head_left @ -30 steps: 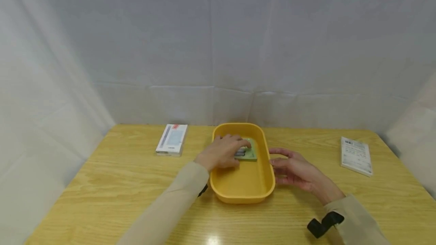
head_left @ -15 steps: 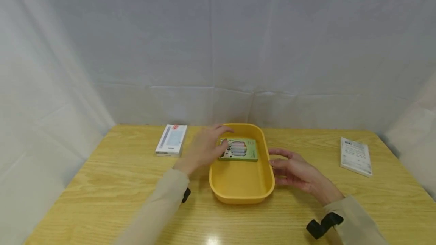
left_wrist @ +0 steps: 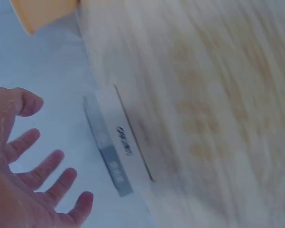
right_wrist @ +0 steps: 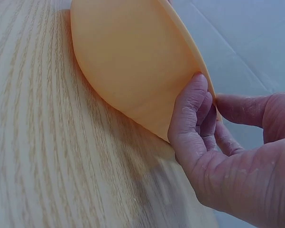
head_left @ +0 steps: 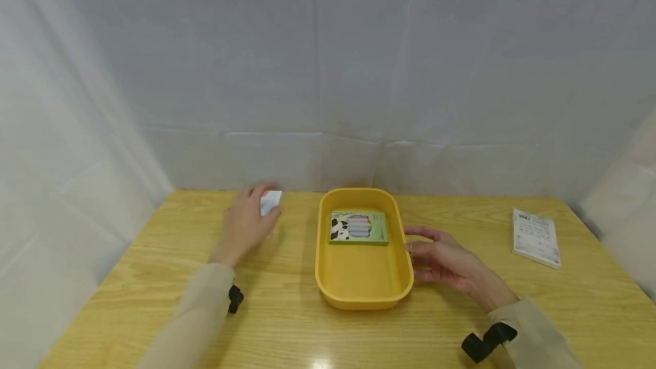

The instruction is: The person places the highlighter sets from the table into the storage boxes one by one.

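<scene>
My left hand reaches over a flat white box at the back left, covering most of it in the head view. In the left wrist view the fingers are loosely bent and spread, apart from the box. My right hand stands at the right side of a yellow plastic tray. In the right wrist view its fingertips touch the tray's outer wall and rim, without wrapping round it. Inside the tray lies a green box printed with a panda and pastel sticks.
A second white box with printed text lies at the right side of the wooden table. White sheeting hangs behind the table and at both sides. A black band sits at the right wrist.
My left hand has left the green box in the tray and moved left to the white box. The right hand has stayed at the tray's side.
</scene>
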`<action>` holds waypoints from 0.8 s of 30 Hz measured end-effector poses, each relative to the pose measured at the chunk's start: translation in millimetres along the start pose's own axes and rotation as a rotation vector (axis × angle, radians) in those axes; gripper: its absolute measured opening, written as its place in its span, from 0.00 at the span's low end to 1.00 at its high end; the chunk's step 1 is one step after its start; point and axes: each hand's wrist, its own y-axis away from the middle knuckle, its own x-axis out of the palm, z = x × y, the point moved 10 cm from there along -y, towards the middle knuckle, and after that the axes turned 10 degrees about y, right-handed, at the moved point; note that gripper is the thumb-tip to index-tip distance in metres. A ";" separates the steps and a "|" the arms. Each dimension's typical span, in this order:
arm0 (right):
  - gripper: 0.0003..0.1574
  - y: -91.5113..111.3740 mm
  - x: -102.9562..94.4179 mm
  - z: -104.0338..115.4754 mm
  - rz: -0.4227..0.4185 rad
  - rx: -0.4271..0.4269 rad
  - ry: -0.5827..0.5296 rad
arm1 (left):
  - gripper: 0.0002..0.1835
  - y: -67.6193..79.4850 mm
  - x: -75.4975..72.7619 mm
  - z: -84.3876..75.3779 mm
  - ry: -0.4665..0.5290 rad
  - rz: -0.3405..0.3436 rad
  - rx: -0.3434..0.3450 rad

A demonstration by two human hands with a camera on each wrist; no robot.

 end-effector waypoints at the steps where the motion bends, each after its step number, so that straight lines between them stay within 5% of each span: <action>1: 0.43 0.1 -0.3 0.2 0.000 0.000 -0.002 | 0.30 0.0 0.0 4.2 -0.007 0.008 -0.022; 10: 0.42 0.9 1.2 0.7 0.015 -0.011 -0.014 | 0.33 0.8 14.0 29.7 -0.081 0.138 -0.160; 24: 0.42 0.3 1.5 0.2 0.014 -0.003 -0.031 | 0.31 -8.0 24.9 32.3 -0.126 0.199 -0.208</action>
